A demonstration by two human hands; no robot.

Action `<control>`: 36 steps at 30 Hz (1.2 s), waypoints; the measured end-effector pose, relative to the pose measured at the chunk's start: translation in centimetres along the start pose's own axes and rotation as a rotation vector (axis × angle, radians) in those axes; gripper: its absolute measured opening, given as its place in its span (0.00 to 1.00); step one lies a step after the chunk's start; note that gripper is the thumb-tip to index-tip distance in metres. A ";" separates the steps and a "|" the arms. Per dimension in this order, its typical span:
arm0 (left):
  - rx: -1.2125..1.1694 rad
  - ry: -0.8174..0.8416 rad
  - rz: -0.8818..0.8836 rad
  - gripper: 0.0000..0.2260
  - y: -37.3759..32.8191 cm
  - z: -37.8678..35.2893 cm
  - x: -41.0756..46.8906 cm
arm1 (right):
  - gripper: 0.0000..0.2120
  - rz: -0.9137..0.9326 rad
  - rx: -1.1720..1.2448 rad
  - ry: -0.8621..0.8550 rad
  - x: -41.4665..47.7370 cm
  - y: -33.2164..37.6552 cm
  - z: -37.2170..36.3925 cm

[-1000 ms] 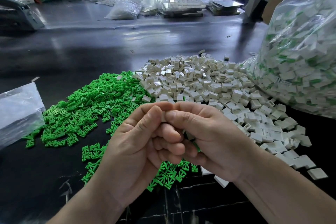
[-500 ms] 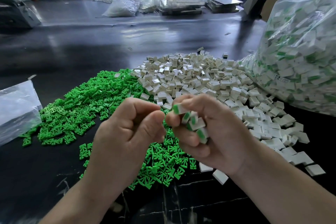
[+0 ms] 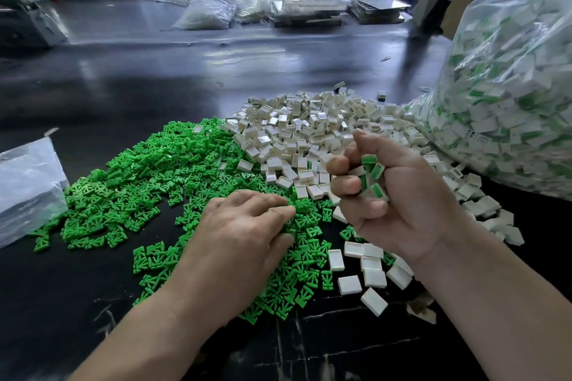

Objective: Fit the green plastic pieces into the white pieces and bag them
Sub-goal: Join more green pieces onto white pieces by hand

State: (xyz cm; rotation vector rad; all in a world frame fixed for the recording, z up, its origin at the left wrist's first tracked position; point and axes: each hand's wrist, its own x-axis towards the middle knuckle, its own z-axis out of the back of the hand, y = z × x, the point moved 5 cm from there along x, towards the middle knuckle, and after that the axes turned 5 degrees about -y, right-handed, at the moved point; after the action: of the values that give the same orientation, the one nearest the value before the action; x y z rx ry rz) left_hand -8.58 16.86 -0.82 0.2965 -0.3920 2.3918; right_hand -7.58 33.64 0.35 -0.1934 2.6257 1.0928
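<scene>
Though near bag [image 3: 510, 86], right hand [image 3: 402, 204] apart.

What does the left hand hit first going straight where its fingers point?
Probably more green pieces just off the left hand's fingertips, then the white pieces; the right hand seems higher, depth unclear.

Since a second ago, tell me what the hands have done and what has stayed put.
The left hand has parted from the right hand and dropped onto the green pieces, fingertips among them; whether it pinches one is unclear. The right hand has swung right, over the white pieces, still holding several assembled pieces. Both piles and the filled bag have stayed put.
</scene>
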 end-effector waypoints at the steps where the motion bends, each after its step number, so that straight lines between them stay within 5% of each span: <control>1: -0.008 -0.028 0.016 0.18 0.1 0.1 0.0 | 0.07 0.000 0.000 -0.017 0.1 0.1 0.2; 6: -0.014 0.102 0.153 0.30 0.8 -1.2 0.8 | 0.06 0.100 -0.356 -0.075 0.5 0.1 1.0; 13: 0.060 0.167 0.070 0.34 0.7 -1.6 0.6 | 0.10 0.540 -1.528 -0.250 -0.6 0.7 0.5; 21: -0.038 0.024 0.023 0.17 0.4 0.2 0.5 | 0.19 0.404 -1.950 -0.359 -0.4 1.5 1.1; 24: -0.018 -0.003 0.069 0.20 0.6 0.2 0.4 | 0.22 0.365 -2.097 -0.401 -0.4 2.2 1.4; 29: 0.027 0.106 0.076 0.25 0.5 -0.7 0.3 | 0.14 0.244 -2.270 -0.247 0.0 1.3 1.0; 36: -0.062 -0.010 0.036 0.08 -0.1 0.2 0.4 | 0.10 0.303 -2.307 -0.151 -0.4 0.4 0.6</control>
State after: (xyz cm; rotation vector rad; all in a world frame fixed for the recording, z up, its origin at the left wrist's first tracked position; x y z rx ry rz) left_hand -8.79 17.12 -0.47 0.2746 -0.4793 2.4093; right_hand -7.21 34.33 0.35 -0.0848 0.0426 3.1304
